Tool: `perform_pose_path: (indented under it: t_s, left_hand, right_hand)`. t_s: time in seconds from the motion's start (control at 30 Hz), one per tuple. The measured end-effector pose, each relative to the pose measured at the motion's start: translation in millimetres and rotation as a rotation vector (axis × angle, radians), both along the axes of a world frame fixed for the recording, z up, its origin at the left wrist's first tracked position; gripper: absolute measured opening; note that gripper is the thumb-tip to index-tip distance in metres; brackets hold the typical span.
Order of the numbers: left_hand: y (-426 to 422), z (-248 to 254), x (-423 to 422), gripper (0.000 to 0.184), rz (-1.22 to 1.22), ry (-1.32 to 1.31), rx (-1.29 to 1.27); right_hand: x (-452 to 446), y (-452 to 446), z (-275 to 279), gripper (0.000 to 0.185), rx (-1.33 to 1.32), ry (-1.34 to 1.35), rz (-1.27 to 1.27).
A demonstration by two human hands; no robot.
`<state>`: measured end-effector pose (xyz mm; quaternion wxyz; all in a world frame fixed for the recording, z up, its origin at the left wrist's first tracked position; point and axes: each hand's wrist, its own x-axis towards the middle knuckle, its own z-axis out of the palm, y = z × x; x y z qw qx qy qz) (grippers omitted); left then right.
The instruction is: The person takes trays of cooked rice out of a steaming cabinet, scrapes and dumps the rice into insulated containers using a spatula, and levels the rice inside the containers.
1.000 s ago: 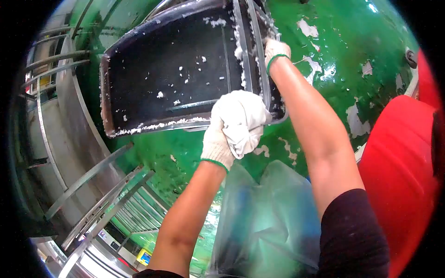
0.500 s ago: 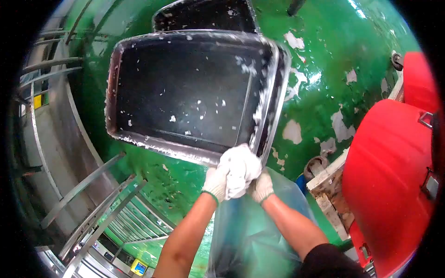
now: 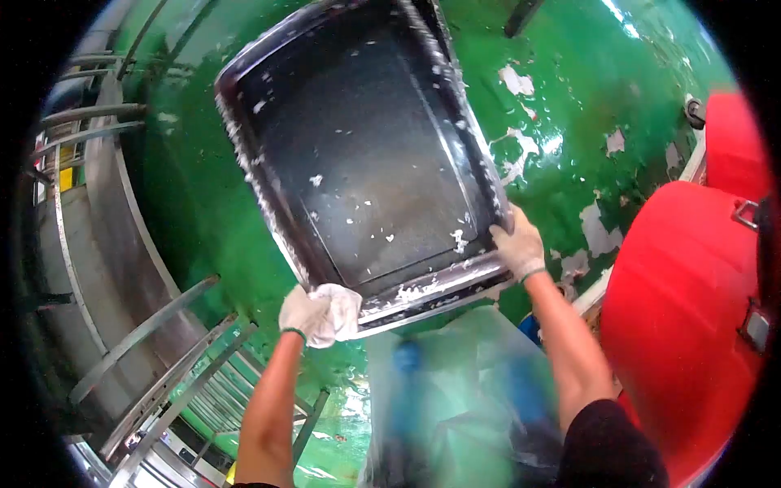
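A large black tray [image 3: 366,179], flecked with white bits along its rim and floor, tilts in front of me with its near end toward me. At its near left corner is my left hand [image 3: 299,313] in a white knit glove, closed on a crumpled white cloth [image 3: 338,311] that lies against the rim. My right hand [image 3: 521,244], gloved as well, grips the near right corner with the thumb over the rim. Beneath it, the edge of another dark tray [image 3: 443,20] shows at the top right; the rest of that one is covered.
Wet green floor [image 3: 569,106] with pale worn patches surrounds the trays. Red containers [image 3: 683,325] with metal latches stand at the right on a wheeled base. Metal rails [image 3: 146,333] line the left. A clear plastic apron [image 3: 464,390] hangs before me.
The black tray has turned, and its near end now faces me. My hands have moved apart, the left with the cloth to the left corner, the right to the right corner.
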<state>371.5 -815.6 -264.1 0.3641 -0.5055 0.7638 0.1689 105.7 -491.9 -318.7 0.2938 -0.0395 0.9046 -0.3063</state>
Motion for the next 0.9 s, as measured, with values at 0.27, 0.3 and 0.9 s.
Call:
perform_pose_path:
  t_s: [0.27,0.3,0.9]
  left_hand:
    - [-101,-8,-78,0.048,-0.299,-0.076,-0.162]
    - [-99,-8,-82,0.047,-0.300,-0.085,-0.211]
    - [71,232,49,0.021,0.132,0.487,0.483]
  right_hand:
    - [6,-55,13,0.058,0.040,0.003,-0.023]
    - [11,-58,6,0.062,0.024,0.157,0.035]
    - [127,99,178,0.045,0.088,-0.269,0.054]
